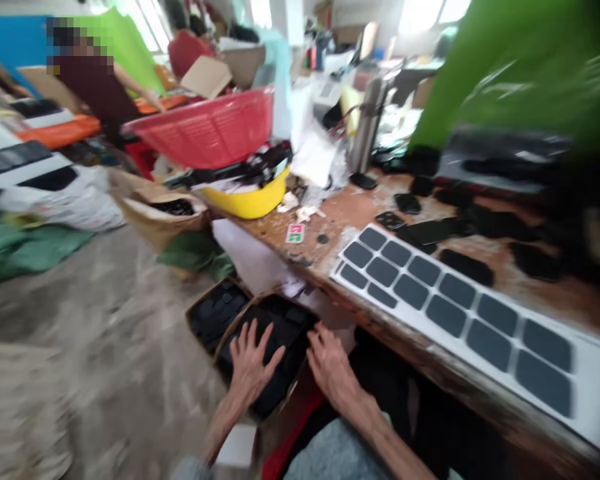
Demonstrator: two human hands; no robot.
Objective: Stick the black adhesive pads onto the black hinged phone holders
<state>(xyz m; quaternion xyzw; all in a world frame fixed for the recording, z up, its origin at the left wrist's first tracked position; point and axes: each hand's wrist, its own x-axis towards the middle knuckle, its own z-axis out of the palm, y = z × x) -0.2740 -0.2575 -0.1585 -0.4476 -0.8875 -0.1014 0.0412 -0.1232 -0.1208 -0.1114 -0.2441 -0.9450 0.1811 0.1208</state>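
**Hands Apart Over Boxed Black Pads**

The left hand lies spread, unclamped, on black pads inside a cardboard box. The right hand, separate, rests open at the box's edge. A sheet of grey pads lies alongside on the workbench.

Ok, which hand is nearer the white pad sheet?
Right hand: below the bench edge, short of the sheet. Left hand: farther, on black pieces in a cardboard box.
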